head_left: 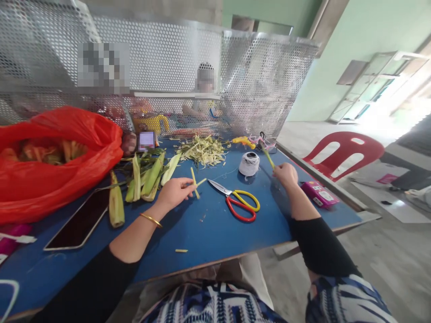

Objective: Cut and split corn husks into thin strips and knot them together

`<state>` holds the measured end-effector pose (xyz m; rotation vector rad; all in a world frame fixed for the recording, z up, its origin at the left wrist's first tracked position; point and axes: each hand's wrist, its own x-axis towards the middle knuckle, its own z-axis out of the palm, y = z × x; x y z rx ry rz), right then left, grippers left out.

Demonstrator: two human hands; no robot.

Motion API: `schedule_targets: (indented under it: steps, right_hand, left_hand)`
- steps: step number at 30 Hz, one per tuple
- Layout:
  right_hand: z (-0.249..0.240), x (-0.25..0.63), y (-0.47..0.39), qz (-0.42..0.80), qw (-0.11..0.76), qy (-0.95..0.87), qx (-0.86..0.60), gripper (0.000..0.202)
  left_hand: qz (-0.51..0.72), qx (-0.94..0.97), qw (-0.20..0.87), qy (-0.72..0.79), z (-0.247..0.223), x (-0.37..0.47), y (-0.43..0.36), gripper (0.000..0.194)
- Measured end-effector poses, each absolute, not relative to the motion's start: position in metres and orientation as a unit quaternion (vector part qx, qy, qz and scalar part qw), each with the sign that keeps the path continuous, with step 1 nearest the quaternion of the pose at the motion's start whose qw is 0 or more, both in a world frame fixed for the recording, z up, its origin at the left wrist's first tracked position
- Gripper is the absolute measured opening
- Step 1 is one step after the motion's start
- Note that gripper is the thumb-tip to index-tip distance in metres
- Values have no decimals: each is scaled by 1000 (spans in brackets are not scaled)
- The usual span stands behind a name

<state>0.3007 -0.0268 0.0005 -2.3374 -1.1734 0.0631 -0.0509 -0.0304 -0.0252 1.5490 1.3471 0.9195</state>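
My left hand (177,192), with a gold bangle at the wrist, pinches two thin yellow-green strips (196,186) that cross each other. To the right, my right hand (286,175) is closed around the near end of a slender green stalk (268,157), whose far end is darker. Between my hands lie scissors (232,194) with one red and one yellow handle, blades apart and pointing left. A spool of white thread (249,165) stands behind them, its loose thread trailing left. Green corn husks (150,179) rest beyond my left hand.
A red plastic bag (111,134) of husks fills the left side, near a phone (79,220). Shredded pieces (202,151) are heaped at the back before a perforated metal screen (168,54). A pink box (319,194) sits at the right edge, near a red chair (346,150).
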Motion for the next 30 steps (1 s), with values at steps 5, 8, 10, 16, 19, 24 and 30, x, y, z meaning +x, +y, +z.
schedule_targets:
  steps: [5,8,10,16,19,24,30]
  right_hand:
    - [21,267,-40,-43,421,-466,-777,18]
    - [24,215,-45,-76,470,-604,-639,13]
    - [22,176,-46,-138,444,-686,-560,14]
    - [-1,103,-39,-261,382,-783,-415,26]
    - [-14,100,-38,-154,391,-786,-454,21]
    - [-13,110,-41,263,435,-719,-474,24]
    - [-3,111,-39,503,433,-632,-402,21]
  left_hand:
    - [448,638,314,542,-3,-50,-33,38]
    - [573,573,319,492,15,-41,-35,40]
    - [589,539,407,444,24,-34,-36,41]
    - [602,433,508,438,17,-29,-34,35]
    - [595,412,514,460,9,-31,-33,29]
    - [578,410,553,439,3,-29,-29,21]
    - [551,358,628,417,-2,-32,-24,24]
